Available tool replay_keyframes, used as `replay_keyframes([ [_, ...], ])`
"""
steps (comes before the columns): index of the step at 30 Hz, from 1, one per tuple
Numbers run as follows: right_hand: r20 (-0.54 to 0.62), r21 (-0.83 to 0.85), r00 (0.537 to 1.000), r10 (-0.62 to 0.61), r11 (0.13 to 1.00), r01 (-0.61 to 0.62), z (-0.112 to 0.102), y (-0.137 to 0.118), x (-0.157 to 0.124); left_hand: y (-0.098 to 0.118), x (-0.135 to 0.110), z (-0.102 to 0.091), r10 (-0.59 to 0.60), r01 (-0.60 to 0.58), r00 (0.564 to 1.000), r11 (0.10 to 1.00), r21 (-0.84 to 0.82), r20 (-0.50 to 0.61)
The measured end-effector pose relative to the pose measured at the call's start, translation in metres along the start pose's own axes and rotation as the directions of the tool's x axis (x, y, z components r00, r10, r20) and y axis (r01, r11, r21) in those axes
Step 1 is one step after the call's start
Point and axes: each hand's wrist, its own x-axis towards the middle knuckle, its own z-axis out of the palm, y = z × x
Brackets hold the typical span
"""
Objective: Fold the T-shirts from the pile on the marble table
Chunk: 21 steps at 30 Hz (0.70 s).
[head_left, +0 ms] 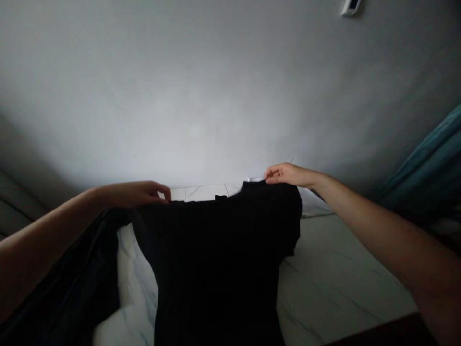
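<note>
A black short-sleeved shirt (219,259) hangs spread out in front of me, its top edge held up and its lower part running out of the bottom of the view. My left hand (144,193) pinches the top edge at the left shoulder. At the right shoulder, beside the neck opening, my right hand (286,174) grips the fabric between thumb and fingers. A small dark tab stands up at the middle of the top edge. The right sleeve droops below my right hand.
Beneath the shirt lies a white marble-patterned surface (334,269). Dark fabric (82,278) is heaped at the left. A pale wall (216,96) rises behind, with a small white device (351,6) mounted high up. Teal cloth (428,163) hangs at the right.
</note>
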Motion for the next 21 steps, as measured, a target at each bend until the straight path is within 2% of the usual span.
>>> replay_keyframes([
  [1,-0.116,-0.006,0.993,-0.017,1.0,0.016,-0.002,0.005,0.015,-0.007,0.009,-0.011,0.005,-0.004,0.995,1.0,0.01,-0.097],
  [3,-0.29,-0.044,0.957,-0.034,0.999,0.022,0.001,0.018,0.051,-0.023,0.036,-0.03,0.029,-0.01,0.957,0.998,0.069,-0.288],
  [4,-0.335,-0.071,0.942,-0.031,0.997,0.008,0.008,0.027,0.069,-0.033,0.053,-0.036,0.044,-0.007,0.935,0.994,0.106,-0.351],
  [6,-0.381,-0.15,0.925,-0.008,0.987,-0.053,0.028,0.046,0.1,-0.054,0.087,-0.038,0.059,0.018,0.91,0.983,0.182,-0.41],
  [9,-0.403,-0.311,0.914,0.045,0.933,-0.183,0.063,0.076,0.131,-0.086,0.132,-0.02,0.053,0.079,0.895,0.959,0.273,-0.444],
  [13,-0.404,-0.383,0.912,0.069,0.892,-0.237,0.097,0.112,0.153,-0.122,0.174,0.009,0.04,0.144,0.865,0.935,0.324,-0.5],
  [18,-0.4,-0.43,0.913,0.082,0.863,-0.266,0.118,0.146,0.176,-0.155,0.206,0.029,-0.025,0.253,0.859,0.889,0.381,-0.512],
  [21,-0.406,-0.456,0.91,0.081,0.845,-0.278,0.124,0.159,0.189,-0.167,0.221,0.035,-0.033,0.267,0.856,0.883,0.386,-0.516],
])
